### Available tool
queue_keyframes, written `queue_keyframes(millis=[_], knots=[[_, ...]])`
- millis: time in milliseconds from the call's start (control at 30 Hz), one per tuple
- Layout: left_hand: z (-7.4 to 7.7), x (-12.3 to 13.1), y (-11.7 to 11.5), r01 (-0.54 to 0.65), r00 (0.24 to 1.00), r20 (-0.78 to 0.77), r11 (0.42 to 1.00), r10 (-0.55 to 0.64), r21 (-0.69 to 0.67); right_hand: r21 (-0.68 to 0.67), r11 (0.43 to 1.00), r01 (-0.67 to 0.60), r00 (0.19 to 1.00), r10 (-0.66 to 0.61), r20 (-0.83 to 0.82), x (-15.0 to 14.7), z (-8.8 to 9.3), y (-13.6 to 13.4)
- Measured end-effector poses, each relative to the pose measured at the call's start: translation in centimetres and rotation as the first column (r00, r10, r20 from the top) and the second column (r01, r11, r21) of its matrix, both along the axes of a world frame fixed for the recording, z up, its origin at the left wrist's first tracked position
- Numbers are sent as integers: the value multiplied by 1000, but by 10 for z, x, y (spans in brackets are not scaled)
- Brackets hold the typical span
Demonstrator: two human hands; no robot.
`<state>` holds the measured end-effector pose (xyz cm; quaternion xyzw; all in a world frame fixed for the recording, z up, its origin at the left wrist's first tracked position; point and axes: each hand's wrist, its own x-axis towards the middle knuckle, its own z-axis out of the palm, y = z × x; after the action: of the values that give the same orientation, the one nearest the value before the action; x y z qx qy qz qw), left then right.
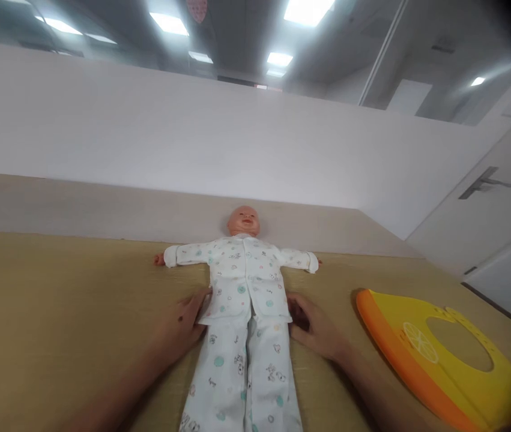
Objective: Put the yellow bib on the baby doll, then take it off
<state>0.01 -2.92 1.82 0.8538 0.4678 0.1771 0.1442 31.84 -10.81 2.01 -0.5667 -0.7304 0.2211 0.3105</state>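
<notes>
Left hand (pixel 181 324), grip spread, and right hand (pixel 313 329), grip seemingly curled, touch the baby doll's jacket (pixel 244 282) near a yellow bib (pixel 417 354).

1. The person's left hand (pixel 182 324) lies on the tabletop with stretched fingers, and they touch the side of the jacket near its lower edge.
2. The right hand (pixel 313 328) is on the other side, and its bent fingers (pixel 295 315) are against the jacket edge.
3. Between the hands, a baby doll (pixel 243 221) lies on its back with arms open. It wears a white printed jacket (pixel 242 282) and white printed trousers (pixel 241 378).
4. Right of the doll lies a yellow bib with orange border (pixel 435 360), near the right hand.
5. All of this is on a light wood tabletop (pixel 57 288), in front of a white wall (pixel 192 138).
</notes>
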Motion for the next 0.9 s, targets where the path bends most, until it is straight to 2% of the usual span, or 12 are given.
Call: queue_keyframes(millis=[233, 367, 500, 700, 900], knots=[[5, 13, -13, -109, 994, -21, 994, 109, 13, 58, 977, 203, 969, -209, 131, -24, -12, 8], [9, 20, -17, -130, 991, 24, 991, 131, -13, 23, 965, 260, 956, -260, 132, -33, -11, 8], [9, 23, -19, -135, 983, 119, 990, 140, -50, 18, 970, 243, 970, -243, -20, -34, -14, 9], [-4, 27, -13, -96, 914, 371, 976, 165, -197, 0, 973, 232, 942, -224, -250, -33, -21, 14], [-5, 31, -11, -117, 897, 389, 961, 210, -249, -15, 987, 158, 912, -152, -381, -35, -17, 15]])
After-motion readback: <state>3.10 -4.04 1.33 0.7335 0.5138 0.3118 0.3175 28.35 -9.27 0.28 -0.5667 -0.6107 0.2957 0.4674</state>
